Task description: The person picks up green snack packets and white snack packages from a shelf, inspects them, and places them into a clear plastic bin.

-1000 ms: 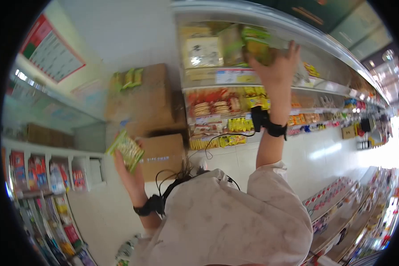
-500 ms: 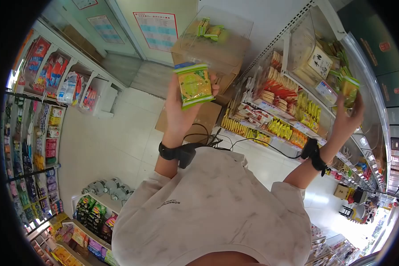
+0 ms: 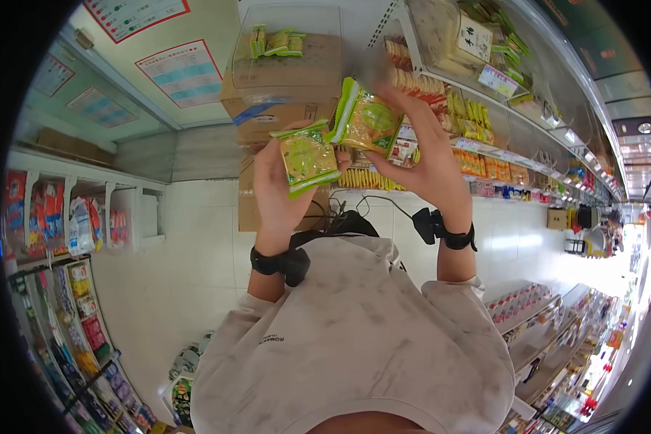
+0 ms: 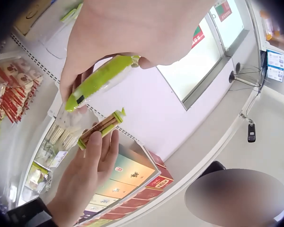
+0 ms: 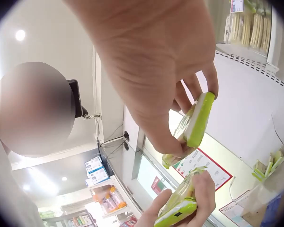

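Note:
In the head view my left hand [image 3: 273, 195] grips a flat, green-edged snack packet [image 3: 309, 158] with a clear window over golden, speckled contents. My right hand [image 3: 434, 163] pinches a matching snack packet [image 3: 372, 121] by its edges, thumb below and fingers above. The two packets are held up side by side in front of the chest, the right one slightly higher, their edges overlapping in this view. Seen edge-on in the left wrist view, the left packet [image 4: 102, 84] is thick and puffed, while the right packet [image 4: 103, 129] shows brown layers inside.
A clear bin [image 3: 289, 54] holding several similar green packets [image 3: 278, 42] stands on cardboard boxes [image 3: 286, 119] ahead. Shelves [image 3: 510, 98] of bagged snacks run along the right. Loose black cables [image 3: 340, 210] hang behind the hands, and a white rack [image 3: 116, 177] stands at left.
My right hand has come away from the upper right shelf with a packet and moved left beside the other one. My left hand has raised its packet from lower left toward the middle.

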The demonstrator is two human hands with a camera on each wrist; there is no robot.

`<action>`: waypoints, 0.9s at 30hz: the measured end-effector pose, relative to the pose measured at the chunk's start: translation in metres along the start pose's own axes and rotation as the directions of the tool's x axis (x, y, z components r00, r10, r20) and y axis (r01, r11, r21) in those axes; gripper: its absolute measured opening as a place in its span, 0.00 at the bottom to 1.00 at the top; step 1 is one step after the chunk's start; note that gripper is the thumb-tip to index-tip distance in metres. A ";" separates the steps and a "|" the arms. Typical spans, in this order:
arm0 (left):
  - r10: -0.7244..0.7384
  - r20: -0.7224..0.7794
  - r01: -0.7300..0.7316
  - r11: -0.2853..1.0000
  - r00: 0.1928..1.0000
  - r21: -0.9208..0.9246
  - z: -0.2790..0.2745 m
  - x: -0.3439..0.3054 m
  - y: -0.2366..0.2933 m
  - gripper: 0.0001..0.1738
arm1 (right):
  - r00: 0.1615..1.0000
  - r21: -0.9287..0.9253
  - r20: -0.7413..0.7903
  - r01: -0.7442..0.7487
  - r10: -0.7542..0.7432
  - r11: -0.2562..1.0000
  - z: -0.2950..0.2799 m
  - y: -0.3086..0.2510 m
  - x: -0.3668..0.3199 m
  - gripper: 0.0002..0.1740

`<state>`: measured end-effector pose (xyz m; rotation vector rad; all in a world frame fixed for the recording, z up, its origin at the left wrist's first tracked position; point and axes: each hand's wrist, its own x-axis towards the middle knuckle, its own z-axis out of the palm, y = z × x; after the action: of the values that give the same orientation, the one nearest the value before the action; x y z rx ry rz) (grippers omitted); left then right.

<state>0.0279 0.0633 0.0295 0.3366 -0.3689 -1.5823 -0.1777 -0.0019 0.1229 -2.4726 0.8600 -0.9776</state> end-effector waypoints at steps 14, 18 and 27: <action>0.224 -0.130 -0.174 0.932 0.966 0.318 -0.009 0.022 -0.015 0.23 | 0.987 0.023 -0.134 -0.082 0.084 0.996 -0.001 0.018 -0.020 0.51; 0.191 -0.164 -0.143 0.953 0.968 0.266 -0.012 0.028 -0.018 0.24 | 0.936 0.278 -0.193 -0.236 0.295 0.931 0.001 0.023 -0.018 0.58; 0.296 -0.308 -0.191 0.925 0.904 0.328 -0.005 0.053 -0.037 0.20 | 0.913 0.334 -0.167 -0.302 0.372 0.893 -0.003 0.054 -0.018 0.47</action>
<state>-0.0056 0.0113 0.0096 0.7620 -0.3490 -1.1870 -0.2130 -0.0316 0.0885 -1.8969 1.0801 -1.1747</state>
